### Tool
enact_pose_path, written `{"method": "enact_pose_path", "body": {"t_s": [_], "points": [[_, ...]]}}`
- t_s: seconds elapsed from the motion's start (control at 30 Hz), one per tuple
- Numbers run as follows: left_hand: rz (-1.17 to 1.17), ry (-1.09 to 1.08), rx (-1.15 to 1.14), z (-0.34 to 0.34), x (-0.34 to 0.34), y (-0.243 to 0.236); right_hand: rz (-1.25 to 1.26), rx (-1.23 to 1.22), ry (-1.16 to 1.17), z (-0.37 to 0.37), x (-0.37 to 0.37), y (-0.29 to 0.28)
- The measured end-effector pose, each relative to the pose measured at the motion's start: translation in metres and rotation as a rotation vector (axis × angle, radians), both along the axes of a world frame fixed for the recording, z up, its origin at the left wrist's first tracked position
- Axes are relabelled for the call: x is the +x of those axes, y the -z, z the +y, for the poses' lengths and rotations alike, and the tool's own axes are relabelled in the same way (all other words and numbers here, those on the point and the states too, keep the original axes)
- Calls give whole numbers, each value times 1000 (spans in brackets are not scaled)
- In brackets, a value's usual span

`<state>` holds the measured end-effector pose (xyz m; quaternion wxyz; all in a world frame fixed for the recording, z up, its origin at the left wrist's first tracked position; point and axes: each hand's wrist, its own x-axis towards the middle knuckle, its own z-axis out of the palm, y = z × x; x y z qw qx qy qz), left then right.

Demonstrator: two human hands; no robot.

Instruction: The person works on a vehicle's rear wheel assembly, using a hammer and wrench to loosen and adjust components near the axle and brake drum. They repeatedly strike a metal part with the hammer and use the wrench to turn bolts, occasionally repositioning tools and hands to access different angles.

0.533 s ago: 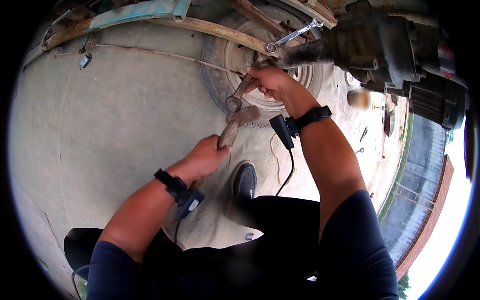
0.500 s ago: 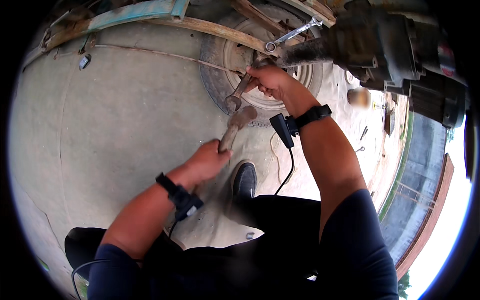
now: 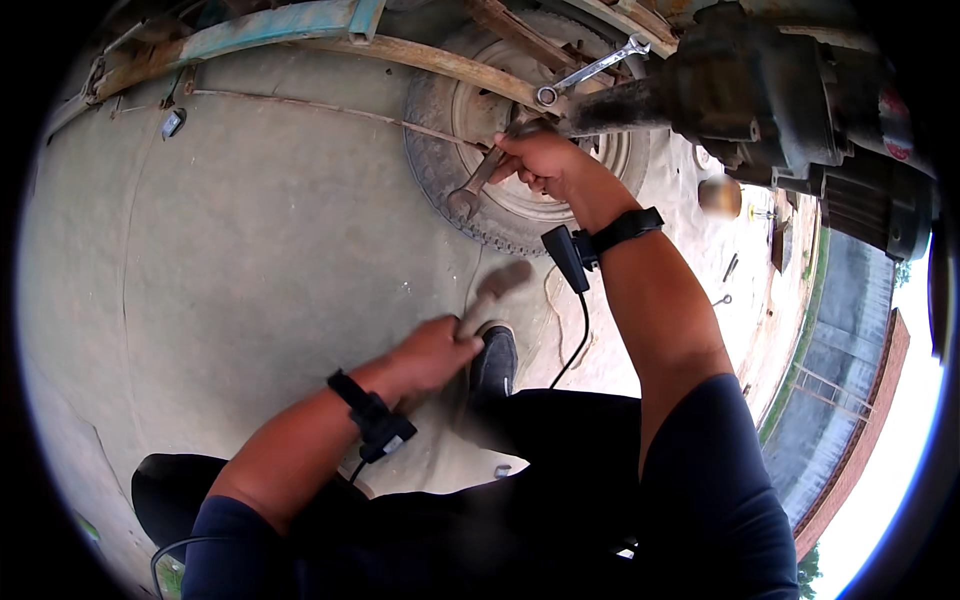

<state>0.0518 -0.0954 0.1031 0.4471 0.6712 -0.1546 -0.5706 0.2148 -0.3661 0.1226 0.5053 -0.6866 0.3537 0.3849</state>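
- Head view: the left hand (image 3: 435, 352) is closed around the handle of a hammer (image 3: 505, 285), whose head looks blurred.
- The hammer is raised over the floor (image 3: 250, 250), its head pointing away from the person, near the wheel (image 3: 425, 165) and apart from the wrench's open end.
- The right hand (image 3: 540, 160) is closed around a rusty wrench (image 3: 470, 195); its open end points back toward the person, in front of the wheel. The far end is partly hidden, so what it grips cannot be told.
- A shiny wrench (image 3: 592, 73) sits just beyond the right hand, slanted, beside a dark shaft (image 3: 615, 105) that joins a bulky dark housing (image 3: 755, 100).
- A rusty bar (image 3: 440, 65) and a blue beam (image 3: 270, 28) run along the floor's far edge.
- A small metal piece (image 3: 172, 123) lies toward the floor's far left corner.
- A dark shoe (image 3: 492, 362) stands near the hammer, toward the floor's near edge.
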Motion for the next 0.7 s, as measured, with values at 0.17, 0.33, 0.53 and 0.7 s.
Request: {"method": "enact_pose_path", "body": {"t_s": [0.17, 0.33, 0.53, 0.7], "points": [[78, 21, -116, -6, 30, 4, -47, -9, 30, 4, 0, 3], [38, -62, 73, -1, 57, -11, -55, 46, 66, -1, -2, 8], [-113, 70, -151, 10, 13, 17, -36, 62, 68, 0, -2, 12], [115, -211, 172, 31, 76, -10, -89, 73, 157, 10, -4, 12]]}}
